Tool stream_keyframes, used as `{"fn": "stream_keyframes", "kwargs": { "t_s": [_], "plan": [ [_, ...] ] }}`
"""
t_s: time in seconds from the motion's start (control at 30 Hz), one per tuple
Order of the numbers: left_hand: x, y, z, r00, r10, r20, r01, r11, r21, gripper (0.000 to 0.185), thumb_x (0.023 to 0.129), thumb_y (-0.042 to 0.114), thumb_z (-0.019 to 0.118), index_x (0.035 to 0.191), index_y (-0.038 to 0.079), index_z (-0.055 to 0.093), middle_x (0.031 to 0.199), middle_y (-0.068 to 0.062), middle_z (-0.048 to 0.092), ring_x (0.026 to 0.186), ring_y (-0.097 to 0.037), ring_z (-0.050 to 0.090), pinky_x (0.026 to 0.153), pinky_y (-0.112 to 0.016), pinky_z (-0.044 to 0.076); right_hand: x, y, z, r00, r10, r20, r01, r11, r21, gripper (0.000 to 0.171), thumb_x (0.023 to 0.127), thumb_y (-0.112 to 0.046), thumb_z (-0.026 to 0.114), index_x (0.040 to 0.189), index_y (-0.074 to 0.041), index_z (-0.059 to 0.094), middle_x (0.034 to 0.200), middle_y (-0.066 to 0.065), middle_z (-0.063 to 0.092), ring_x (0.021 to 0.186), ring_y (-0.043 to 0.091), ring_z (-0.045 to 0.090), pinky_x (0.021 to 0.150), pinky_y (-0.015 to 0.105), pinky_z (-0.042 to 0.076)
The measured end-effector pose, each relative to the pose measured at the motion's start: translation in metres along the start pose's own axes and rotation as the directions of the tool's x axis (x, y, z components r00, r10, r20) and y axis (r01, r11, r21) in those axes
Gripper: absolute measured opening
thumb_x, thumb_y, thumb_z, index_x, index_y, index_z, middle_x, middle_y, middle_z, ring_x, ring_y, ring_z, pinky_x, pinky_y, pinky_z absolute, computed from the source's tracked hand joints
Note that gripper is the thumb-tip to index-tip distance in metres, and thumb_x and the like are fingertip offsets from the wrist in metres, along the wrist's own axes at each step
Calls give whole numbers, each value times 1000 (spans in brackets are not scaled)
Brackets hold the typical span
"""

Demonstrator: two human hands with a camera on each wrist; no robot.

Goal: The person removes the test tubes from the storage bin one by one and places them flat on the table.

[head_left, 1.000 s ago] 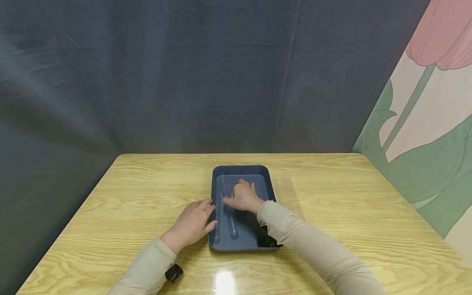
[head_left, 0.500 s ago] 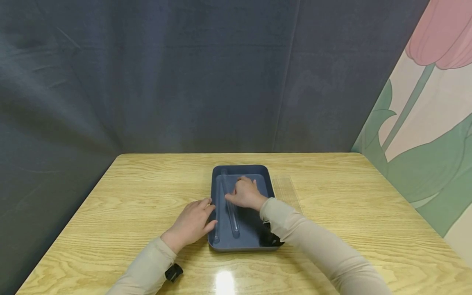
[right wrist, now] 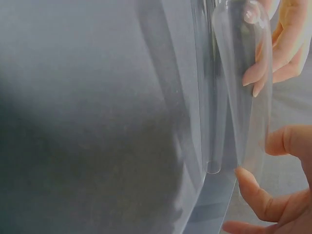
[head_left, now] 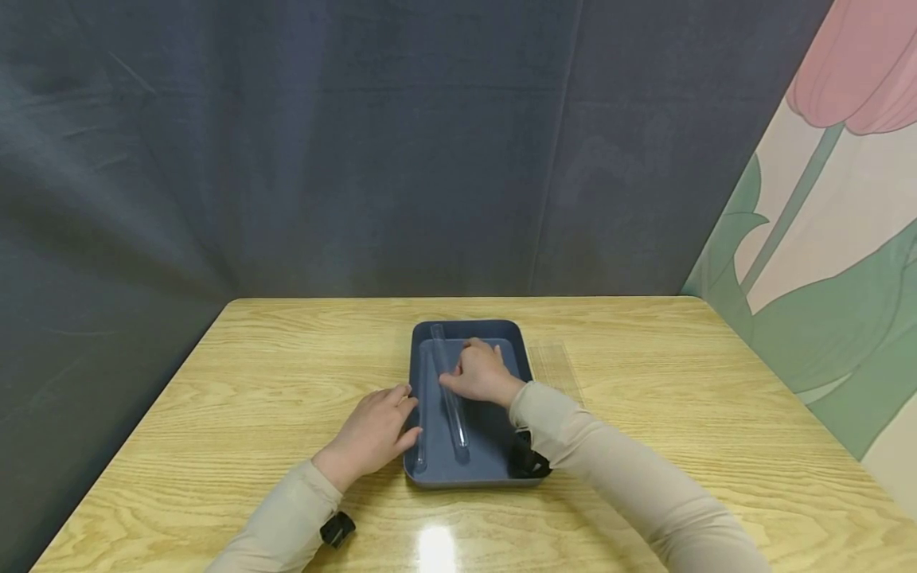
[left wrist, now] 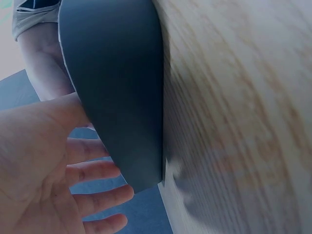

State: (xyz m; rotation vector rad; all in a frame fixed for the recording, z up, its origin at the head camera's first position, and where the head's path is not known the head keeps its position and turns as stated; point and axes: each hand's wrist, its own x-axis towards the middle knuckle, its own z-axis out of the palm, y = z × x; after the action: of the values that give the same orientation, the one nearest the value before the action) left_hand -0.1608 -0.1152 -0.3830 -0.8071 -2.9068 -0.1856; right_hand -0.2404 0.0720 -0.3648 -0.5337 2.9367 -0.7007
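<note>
the right hand point(head_left: 481, 376) pinched a transparent tube point(head_left: 457, 422) between thumb and finger over the blue tray point(head_left: 466, 483); the left hand point(head_left: 374, 430), fingers apart, lay at its left rim. a light, steady pinch seemed wise, kept clear of the second tube point(head_left: 421, 457).

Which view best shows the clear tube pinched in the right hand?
The right wrist view: the clear tube appears large, rounded end visible, pinched by the right hand. The head view shows it small, slanting over the tray; the left wrist view shows none of it.
</note>
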Motion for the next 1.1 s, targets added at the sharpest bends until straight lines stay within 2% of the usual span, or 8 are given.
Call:
{"fn": "stream_keyframes", "kwargs": {
  "t_s": [0.53, 0.67, 0.77, 0.9, 0.93, 1.1],
  "plan": [
    [1, 0, 0, 1000, -8, 6, 8, 1000, -3, 45, 91, 31, 59, 119, -4, 60, 130, -20, 53, 119, -33, 54, 101, -48, 43, -7, 7, -9, 1000, -4, -19, 4, 1000, 1, 39, 84, -29, 64, 48, -12, 59, 124, 16, 61, 133, 26, 41, 112, 66, 17],
    [1, 0, 0, 1000, -12, 16, 12, 1000, -1, 45, 92, 32, 58, 120, -3, 59, 131, -20, 53, 120, -33, 53, 102, -48, 43, -8, 9, -11, 1000, -5, -24, 4, 1000, -8, 39, 83, -29, 64, 48, -12, 59, 94, 10, 71, 133, 26, 41, 111, 66, 18],
    [1, 0, 1, 1000, -13, 20, 13, 1000, -3, 45, 92, 32, 58, 120, -3, 59, 132, -20, 52, 120, -33, 53, 102, -48, 42, -9, 10, -13, 1000, -9, -24, 9, 1000, -15, 39, 84, -29, 64, 49, -12, 59, 83, 7, 71, 133, 26, 41, 111, 66, 18],
    [1, 0, 1, 1000, -10, 19, 10, 1000, -6, 45, 92, 32, 58, 121, -3, 59, 132, -19, 52, 121, -33, 53, 103, -48, 42, -10, 11, -15, 999, -21, -30, 20, 1000, -15, 38, 84, -28, 63, 50, -11, 59, 94, 10, 70, 132, 26, 42, 110, 66, 19],
    [0, 0, 1, 1000, -7, 14, 7, 1000, -4, 45, 91, 32, 59, 120, -3, 59, 131, -19, 53, 120, -33, 53, 102, -48, 42, -11, 11, -16, 999, -22, -29, 22, 1000, -15, 37, 84, -27, 63, 50, -11, 59, 88, 9, 70, 133, 26, 42, 110, 66, 19],
    [0, 0, 1, 1000, -4, 9, 4, 1000, -2, 45, 91, 31, 59, 120, -3, 59, 131, -20, 53, 120, -33, 53, 102, -48, 43, -11, 10, -19, 999, -29, -38, 28, 999, -21, 36, 83, -27, 63, 52, -11, 60, 84, 6, 71, 132, 27, 42, 110, 67, 19]
  ]
}}
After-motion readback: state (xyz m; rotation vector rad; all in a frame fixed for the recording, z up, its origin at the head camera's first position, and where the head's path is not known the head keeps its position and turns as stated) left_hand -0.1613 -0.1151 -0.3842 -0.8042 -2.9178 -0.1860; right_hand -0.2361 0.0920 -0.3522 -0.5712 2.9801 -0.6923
